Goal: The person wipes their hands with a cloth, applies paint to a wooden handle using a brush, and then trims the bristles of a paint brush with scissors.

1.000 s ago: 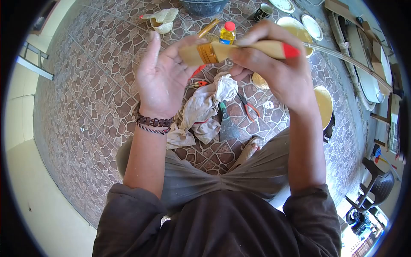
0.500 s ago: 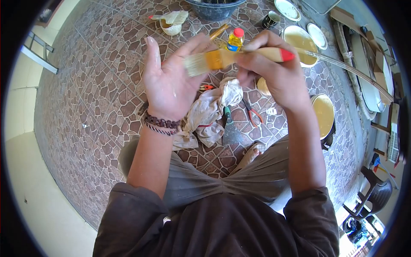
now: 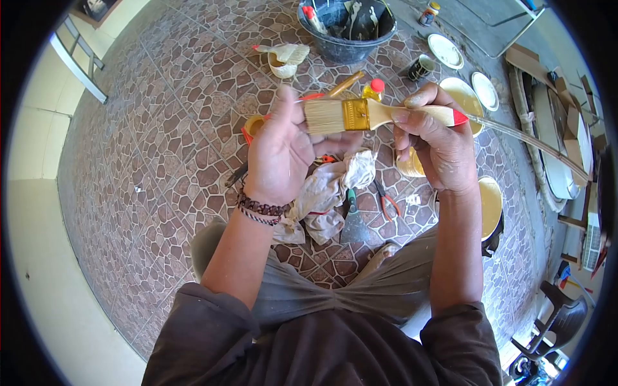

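Observation:
My right hand (image 3: 444, 145) grips the pale wooden handle of a paintbrush (image 3: 380, 114), its red tip pointing right. The brush lies almost level, with a gold ferrule and light bristles facing left. Against those bristles rests my left hand (image 3: 277, 157), open with palm up, thumb raised and fingers partly blurred behind the brush. Below the hands, a crumpled off-white rag (image 3: 328, 190) lies on the floor beside a green-handled scraper (image 3: 353, 222) and orange-handled pliers (image 3: 388, 204). Just beyond the brush stands a yellow bottle (image 3: 373, 90) with a red cap.
A dark basin (image 3: 347, 50) holding tools stands at the far side. Near it is a small container (image 3: 282, 68) with a brush across it. Cream paint buckets (image 3: 491, 209) and white lids (image 3: 445, 51) are to the right, a dark chair (image 3: 561, 318) lower right.
The camera view has shifted, so more of the basin shows. The brush has gone from slanted to nearly level, and the left fingers have moved along the bristles.

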Motion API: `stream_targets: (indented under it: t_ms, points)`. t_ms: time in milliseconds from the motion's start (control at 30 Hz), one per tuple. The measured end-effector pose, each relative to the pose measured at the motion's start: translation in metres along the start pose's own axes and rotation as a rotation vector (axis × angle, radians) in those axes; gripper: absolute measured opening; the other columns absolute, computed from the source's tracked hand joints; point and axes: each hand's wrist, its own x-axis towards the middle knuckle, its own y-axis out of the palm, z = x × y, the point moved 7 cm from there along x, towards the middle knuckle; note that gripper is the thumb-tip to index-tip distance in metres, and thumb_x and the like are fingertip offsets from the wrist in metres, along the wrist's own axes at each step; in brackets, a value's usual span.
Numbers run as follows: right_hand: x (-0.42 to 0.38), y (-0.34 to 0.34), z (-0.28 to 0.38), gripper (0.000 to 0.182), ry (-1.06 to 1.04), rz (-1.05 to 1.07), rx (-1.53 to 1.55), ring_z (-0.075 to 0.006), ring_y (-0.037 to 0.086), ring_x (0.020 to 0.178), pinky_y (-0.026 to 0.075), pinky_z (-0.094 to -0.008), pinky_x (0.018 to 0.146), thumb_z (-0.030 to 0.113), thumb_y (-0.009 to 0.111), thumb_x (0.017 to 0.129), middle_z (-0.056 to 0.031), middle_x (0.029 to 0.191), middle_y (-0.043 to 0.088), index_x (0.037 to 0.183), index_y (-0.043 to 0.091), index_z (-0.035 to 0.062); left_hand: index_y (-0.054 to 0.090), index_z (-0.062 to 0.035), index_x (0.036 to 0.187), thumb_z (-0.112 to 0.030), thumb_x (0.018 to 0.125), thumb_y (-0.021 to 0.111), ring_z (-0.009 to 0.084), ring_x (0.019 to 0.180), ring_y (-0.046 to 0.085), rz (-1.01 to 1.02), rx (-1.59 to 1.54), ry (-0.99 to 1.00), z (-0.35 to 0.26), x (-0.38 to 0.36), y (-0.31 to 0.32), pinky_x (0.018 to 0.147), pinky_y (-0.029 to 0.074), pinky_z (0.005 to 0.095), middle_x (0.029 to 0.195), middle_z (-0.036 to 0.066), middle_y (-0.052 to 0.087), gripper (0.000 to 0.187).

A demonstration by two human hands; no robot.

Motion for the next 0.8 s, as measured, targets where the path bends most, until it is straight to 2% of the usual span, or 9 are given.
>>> stream_targets:
  t_ms: [33, 100, 133, 267, 367, 567, 667, 767, 800]
  points:
    - [0.002, 0.001, 0.000, 0.016, -0.004, 0.009, 0.001, -0.0143, 0.062, 0.058, 0.052, -0.0250, 0.051, 0.001, 0.067, 0.081, -0.0097, 0.073, 0.063, 0.093, 0.055, 0.0004, 0.054, 0.0048, 0.115, -0.044, 0.099, 0.037, 0.0260, 0.093, 0.066, -0.001, 0.005, 0.009, -0.004, -0.003, 0.001, 0.082, 0.054, 0.0392, 0.102, 0.017, 0.065, 0.054]
    - [0.003, -0.001, -0.007, 0.017, 0.073, -0.041, -0.016, -0.0147, 0.062, 0.058, 0.052, -0.0254, 0.050, 0.001, 0.067, 0.081, -0.0096, 0.072, 0.062, 0.092, 0.055, 0.0011, 0.054, 0.0065, 0.114, -0.023, 0.096, 0.052, 0.0234, 0.079, 0.069, -0.168, 0.432, 0.007, -0.011, -0.011, -0.008, 0.068, 0.058, 0.0320, 0.096, 0.016, 0.066, 0.034]
    - [0.003, 0.000, -0.012, 0.019, 0.088, -0.066, 0.029, -0.0144, 0.062, 0.060, 0.052, -0.0251, 0.051, 0.005, 0.067, 0.082, -0.0096, 0.074, 0.063, 0.096, 0.056, 0.0006, 0.055, 0.0068, 0.107, -0.011, 0.092, 0.057, 0.0227, 0.074, 0.069, -0.213, 0.310, 0.021, -0.012, -0.013, -0.009, 0.060, 0.057, 0.0280, 0.094, 0.018, 0.067, 0.023]
    - [0.004, 0.027, -0.030, 0.027, 0.104, -0.061, 0.121, -0.0132, 0.062, 0.066, 0.053, -0.0241, 0.056, 0.016, 0.065, 0.088, -0.0081, 0.083, 0.064, 0.106, 0.057, -0.0011, 0.055, 0.0055, 0.105, -0.010, 0.091, 0.057, 0.0222, 0.072, 0.069, -0.208, 0.307, 0.027, -0.015, -0.016, -0.010, 0.061, 0.056, 0.0293, 0.092, 0.018, 0.067, 0.020]
    - [0.009, 0.031, -0.028, 0.026, 0.082, -0.049, -0.023, -0.0129, 0.062, 0.066, 0.052, -0.0246, 0.055, 0.019, 0.063, 0.090, -0.0082, 0.085, 0.064, 0.106, 0.058, -0.0015, 0.056, 0.0043, 0.103, -0.008, 0.090, 0.059, 0.0213, 0.068, 0.068, -0.265, 0.281, 0.052, -0.018, -0.020, -0.012, 0.059, 0.056, 0.0293, 0.088, 0.016, 0.067, 0.018]
    - [0.018, 0.035, -0.010, 0.021, -0.023, -0.039, -0.022, -0.0110, 0.059, 0.060, 0.050, -0.0239, 0.049, 0.020, 0.059, 0.092, -0.0062, 0.077, 0.062, 0.097, 0.059, -0.0006, 0.056, 0.0035, 0.107, -0.008, 0.089, 0.058, 0.0204, 0.070, 0.067, -0.148, 0.356, -0.002, -0.038, -0.030, -0.023, 0.061, 0.054, 0.0274, 0.088, 0.014, 0.066, 0.021]
    - [0.018, 0.046, -0.021, 0.020, 0.080, -0.006, -0.066, -0.0129, 0.057, 0.052, 0.048, -0.0249, 0.045, 0.016, 0.059, 0.090, -0.0075, 0.078, 0.061, 0.102, 0.056, 0.0005, 0.060, 0.0022, 0.105, -0.009, 0.091, 0.057, 0.0112, 0.066, 0.060, -0.197, 0.643, 0.221, -0.054, -0.031, -0.016, 0.061, 0.047, 0.0196, 0.081, 0.006, 0.066, 0.019]
    - [0.020, 0.055, -0.027, 0.020, 0.092, 0.034, -0.155, -0.0136, 0.057, 0.051, 0.047, -0.0249, 0.044, 0.014, 0.060, 0.089, -0.0078, 0.078, 0.061, 0.103, 0.056, 0.0007, 0.062, 0.0016, 0.101, -0.012, 0.092, 0.058, 0.0073, 0.067, 0.059, -0.147, 0.862, 0.101, -0.048, -0.034, -0.012, 0.059, 0.047, 0.0189, 0.079, 0.003, 0.065, 0.017]
    - [0.021, 0.054, -0.027, 0.019, 0.116, 0.007, -0.166, -0.0139, 0.057, 0.052, 0.046, -0.0247, 0.044, 0.013, 0.060, 0.089, -0.0082, 0.078, 0.061, 0.103, 0.056, 0.0007, 0.062, 0.0010, 0.097, -0.014, 0.093, 0.058, 0.0074, 0.065, 0.060, -0.184, 0.738, 0.036, -0.046, -0.035, -0.016, 0.056, 0.047, 0.0196, 0.077, 0.003, 0.064, 0.016]
